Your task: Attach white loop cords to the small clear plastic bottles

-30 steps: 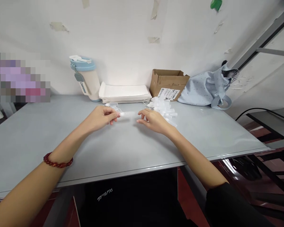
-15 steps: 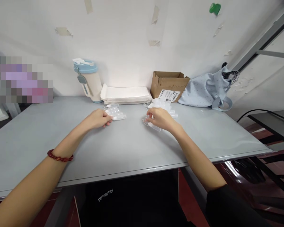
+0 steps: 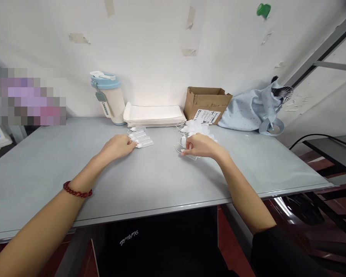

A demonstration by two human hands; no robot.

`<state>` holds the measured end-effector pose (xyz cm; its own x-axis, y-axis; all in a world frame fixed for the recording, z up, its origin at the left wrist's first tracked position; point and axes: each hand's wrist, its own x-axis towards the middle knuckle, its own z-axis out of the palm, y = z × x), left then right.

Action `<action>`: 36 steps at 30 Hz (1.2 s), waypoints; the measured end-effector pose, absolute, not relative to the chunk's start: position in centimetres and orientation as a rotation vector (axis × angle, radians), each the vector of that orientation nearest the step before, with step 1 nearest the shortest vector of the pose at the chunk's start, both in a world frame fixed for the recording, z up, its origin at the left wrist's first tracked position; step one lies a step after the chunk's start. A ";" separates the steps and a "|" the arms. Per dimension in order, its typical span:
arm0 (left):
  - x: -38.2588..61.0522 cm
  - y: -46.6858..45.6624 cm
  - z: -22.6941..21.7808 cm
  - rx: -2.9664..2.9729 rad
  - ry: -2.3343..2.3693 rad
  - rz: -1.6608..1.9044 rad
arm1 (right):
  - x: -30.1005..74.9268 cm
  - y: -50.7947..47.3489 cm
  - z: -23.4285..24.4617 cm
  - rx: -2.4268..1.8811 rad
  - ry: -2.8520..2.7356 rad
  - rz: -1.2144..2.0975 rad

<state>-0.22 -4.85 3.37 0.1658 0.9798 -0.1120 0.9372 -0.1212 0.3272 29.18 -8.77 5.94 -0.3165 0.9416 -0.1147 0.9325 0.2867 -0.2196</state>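
Note:
On the left of the table lies a row of small clear plastic tubes (image 3: pixel 138 135) with white caps and thin white strings. My left hand (image 3: pixel 119 147) has its fingers closed at the capped end of the nearest tube (image 3: pixel 145 142). A larger loose heap of the same capped tubes (image 3: pixel 196 126) lies to the right, before the carton. At the heap's near edge, my right hand (image 3: pixel 200 146) curls its thumb and fingers around the capped end of another tube (image 3: pixel 192 157), which it partly covers. A string loops out to the left of those fingertips.
A stack of white envelopes (image 3: pixel 154 115) lies against the wall. Left of it stands a cream tumbler (image 3: pixel 115 102) with a blue lid; on its right are an open cardboard box (image 3: pixel 209 102) and a light blue cloth bag (image 3: pixel 246 111). The table's front edge (image 3: pixel 155 211) runs below my arms.
My right hand has shifted slightly, its fingertips lowering towards the near tube's cap. My left hand stays at its row, and the nearest tube there has turned a little.

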 end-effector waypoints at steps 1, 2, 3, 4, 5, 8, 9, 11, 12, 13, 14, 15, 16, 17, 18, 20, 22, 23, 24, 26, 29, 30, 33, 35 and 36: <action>-0.2 -4.9 3.4 2.151 1.845 0.180 | 29.2 -8.8 6.0 -1.827 -2.492 0.398; -0.1 -5.0 3.3 2.167 1.857 0.179 | 29.2 -8.8 6.1 -1.839 -2.495 0.412; -0.1 -5.1 3.3 2.179 1.869 0.179 | 29.2 -8.9 6.1 -1.849 -2.498 0.423; 0.0 -5.2 3.3 2.186 1.879 0.177 | 29.2 -8.9 6.2 -1.857 -2.500 0.430; 0.0 -5.3 3.3 2.190 1.889 0.172 | 29.2 -8.9 6.2 -1.864 -2.503 0.433; 0.1 -5.4 3.5 2.180 1.918 0.126 | 29.1 -9.0 6.2 -1.876 -2.518 0.438; 0.2 -5.4 3.6 2.172 1.923 0.106 | 29.1 -9.1 6.2 -1.877 -2.524 0.439; 0.3 -5.6 3.9 2.159 1.939 0.087 | 29.0 -9.1 6.2 -1.869 -2.535 0.441; 0.5 -5.7 4.0 2.155 1.945 0.092 | 29.0 -9.1 6.2 -1.862 -2.539 0.441; 0.6 -5.8 4.2 2.155 1.947 0.108 | 29.0 -9.1 6.1 -1.854 -2.541 0.440; 0.8 -6.0 4.3 2.154 1.950 0.129 | 29.0 -9.0 6.1 -1.844 -2.545 0.440; 1.0 -6.2 4.5 2.152 1.952 0.153 | 29.0 -9.0 6.0 -1.836 -2.551 0.438; 1.3 -6.5 4.6 2.151 1.947 0.179 | 29.0 -9.0 5.9 -1.829 -2.558 0.434; 1.5 -6.7 4.7 2.154 1.936 0.204 | 29.0 -8.9 5.8 -1.825 -2.566 0.431; 1.8 -7.0 4.7 2.158 1.924 0.226 | 29.0 -8.9 5.7 -1.822 -2.572 0.431; 2.3 -7.5 4.7 2.168 1.900 0.258 | 28.9 -8.9 5.5 -1.826 -2.586 0.452; 2.7 -7.8 4.5 2.196 1.868 0.277 | 28.8 -8.9 5.3 -1.833 -2.602 0.489; 2.9 -7.9 4.4 2.223 1.847 0.281 | 28.7 -8.9 5.3 -1.834 -2.616 0.515; 3.0 -7.9 4.2 2.255 1.821 0.286 | 28.6 -8.9 5.3 -1.836 -2.628 0.541; 3.1 -7.9 3.8 2.317 1.748 0.322 | 28.4 -9.0 5.4 -1.832 -2.642 0.587; 3.2 -8.0 3.5 2.300 1.517 0.436 | 28.2 -9.1 5.6 -1.752 -2.632 0.646; 3.3 -8.1 3.5 2.271 1.423 0.470 | 28.1 -9.2 5.6 -1.698 -2.625 0.672; 3.7 -8.5 3.7 2.201 1.226 0.500 | 27.9 -9.3 5.7 -1.522 -2.586 0.777; 3.9 -8.8 3.8 2.179 1.167 0.500 | 27.8 -9.4 5.8 -1.432 -2.556 0.832; 4.0 -8.9 3.8 2.169 1.147 0.497 | 27.8 -9.5 5.8 -1.396 -2.548 0.855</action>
<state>4.04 -8.93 3.82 0.5504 0.8341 0.0371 0.5976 -0.4246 0.6802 27.79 -9.50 5.79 -0.5700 0.8050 -0.1645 0.7412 0.4174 -0.5258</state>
